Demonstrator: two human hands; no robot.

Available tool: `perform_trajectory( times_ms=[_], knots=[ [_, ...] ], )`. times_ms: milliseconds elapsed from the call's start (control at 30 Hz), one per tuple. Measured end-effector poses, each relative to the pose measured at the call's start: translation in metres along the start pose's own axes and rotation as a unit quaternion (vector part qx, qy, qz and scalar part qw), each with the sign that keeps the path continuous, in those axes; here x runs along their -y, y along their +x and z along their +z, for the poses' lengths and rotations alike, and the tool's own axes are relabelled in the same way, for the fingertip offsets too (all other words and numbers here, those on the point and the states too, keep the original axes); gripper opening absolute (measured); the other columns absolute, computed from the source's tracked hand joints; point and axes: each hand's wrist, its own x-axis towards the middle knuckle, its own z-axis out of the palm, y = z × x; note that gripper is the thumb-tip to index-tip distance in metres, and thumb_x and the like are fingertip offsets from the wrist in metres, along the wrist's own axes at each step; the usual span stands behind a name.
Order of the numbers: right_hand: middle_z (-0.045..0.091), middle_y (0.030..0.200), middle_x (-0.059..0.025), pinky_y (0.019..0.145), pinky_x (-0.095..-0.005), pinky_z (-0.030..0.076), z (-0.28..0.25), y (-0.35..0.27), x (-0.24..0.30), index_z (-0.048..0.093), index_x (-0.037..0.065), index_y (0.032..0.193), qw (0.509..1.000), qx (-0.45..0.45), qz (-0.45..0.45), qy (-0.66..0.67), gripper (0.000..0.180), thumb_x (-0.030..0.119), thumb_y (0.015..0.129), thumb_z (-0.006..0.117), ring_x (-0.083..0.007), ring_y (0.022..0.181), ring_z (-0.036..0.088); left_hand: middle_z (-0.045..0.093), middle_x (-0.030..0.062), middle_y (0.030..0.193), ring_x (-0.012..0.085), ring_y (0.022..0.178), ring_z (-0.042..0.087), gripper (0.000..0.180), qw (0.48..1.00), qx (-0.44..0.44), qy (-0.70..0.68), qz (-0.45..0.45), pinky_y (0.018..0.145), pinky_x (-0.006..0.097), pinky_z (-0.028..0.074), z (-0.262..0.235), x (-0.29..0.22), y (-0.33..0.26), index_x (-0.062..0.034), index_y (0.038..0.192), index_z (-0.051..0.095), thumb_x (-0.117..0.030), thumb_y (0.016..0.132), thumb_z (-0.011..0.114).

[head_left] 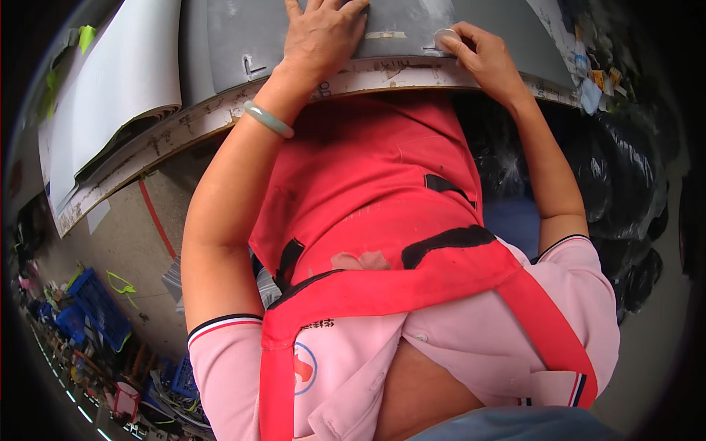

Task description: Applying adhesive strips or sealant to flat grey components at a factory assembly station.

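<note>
- Step in hand, as a judgement: marking or rubbing along the near edge of the matt, dark grey, flat sheet (243, 37), with one hand steadying and the other working.
- The bare left hand (323, 33), above a pale green bangle (268, 119), rests palm down on the middle of the sheet, its fingers somewhat apart and gripping nothing visible; some fingertips are cut off by the picture's edge.
- The bare right hand (482, 59) has thumb and fingers closed on a thin, pale, round disc (444, 37), near the sheet's near edge, right of its middle. Whether the disc touches the sheet I cannot tell.
- The next move seems to call for a steady left palm and a light, controlled pinch, with the disc kept close to the short whitish line (430, 50) on the sheet.
- The sheet lies on the white-edged, worn surface (412, 76). It looks smooth but scuffed, with pale, chalky smears, a whitish L-shaped mark (254, 67) at its near left and a narrow beige strip (385, 34) between the hands.
- Left of the sheet hang large white, curling sheets (125, 88).
</note>
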Motion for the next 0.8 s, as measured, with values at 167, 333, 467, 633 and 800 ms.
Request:
perform_trajectory(
  times_ms=[167, 333, 467, 633, 800],
  knots=[
    [0.064, 0.078, 0.0001, 0.055, -0.0228, 0.046, 0.014, 0.000, 0.002, 0.060, 0.005, 0.120, 0.961, -0.068, 0.177, 0.199, 0.028, 0.020, 0.097, 0.068, -0.0050, 0.061, 0.057, 0.061, 0.0127, 0.131, 0.0345, 0.132, 0.051, 0.029, 1.000, -0.011, -0.007, 0.003, 0.110, 0.066, 0.036, 0.003, 0.001, 0.002, -0.0113, 0.121, 0.067, -0.025, 0.097, 0.062],
    [0.063, 0.076, 0.0001, 0.052, -0.0224, 0.045, -0.014, 0.014, -0.007, 0.061, 0.004, 0.113, 0.965, 0.063, 0.190, 0.172, 0.025, 0.020, 0.096, 0.068, -0.0060, 0.059, 0.056, 0.061, 0.0126, 0.132, 0.0344, 0.132, 0.051, 0.029, 1.000, 0.002, -0.004, 0.001, 0.111, 0.065, 0.035, -0.002, 0.001, 0.007, -0.0114, 0.122, 0.067, -0.025, 0.097, 0.062],
    [0.063, 0.077, 0.0002, 0.054, -0.0218, 0.048, -0.029, 0.039, -0.008, 0.063, 0.004, 0.118, 0.967, 0.116, 0.167, 0.155, 0.028, 0.023, 0.099, 0.067, -0.0061, 0.062, 0.057, 0.063, 0.0094, 0.131, 0.0325, 0.130, 0.054, 0.030, 0.998, -0.045, 0.036, 0.021, 0.110, 0.064, 0.037, 0.007, 0.010, 0.001, -0.0150, 0.124, 0.068, -0.029, 0.098, 0.062],
    [0.063, 0.081, 0.0022, 0.064, -0.0223, 0.050, -0.008, 0.102, -0.054, 0.070, 0.006, 0.115, 0.972, -0.050, 0.104, 0.207, 0.025, 0.027, 0.101, 0.067, -0.0059, 0.069, 0.057, 0.059, 0.0090, 0.138, 0.0348, 0.137, 0.049, 0.030, 0.999, -0.034, -0.010, 0.013, 0.111, 0.076, 0.028, 0.018, 0.010, -0.005, -0.0181, 0.126, 0.067, -0.028, 0.098, 0.062],
    [0.060, 0.074, 0.0009, 0.070, -0.0276, 0.047, 0.001, 0.161, -0.068, 0.070, 0.003, 0.099, 0.990, -0.096, 0.062, 0.079, 0.023, 0.025, 0.100, 0.066, -0.0084, 0.070, 0.053, 0.058, 0.0078, 0.140, 0.0330, 0.138, 0.048, 0.032, 1.000, -0.022, -0.006, 0.003, 0.114, 0.070, 0.028, 0.013, 0.003, -0.004, -0.0187, 0.129, 0.065, -0.026, 0.098, 0.064]
  ],
)
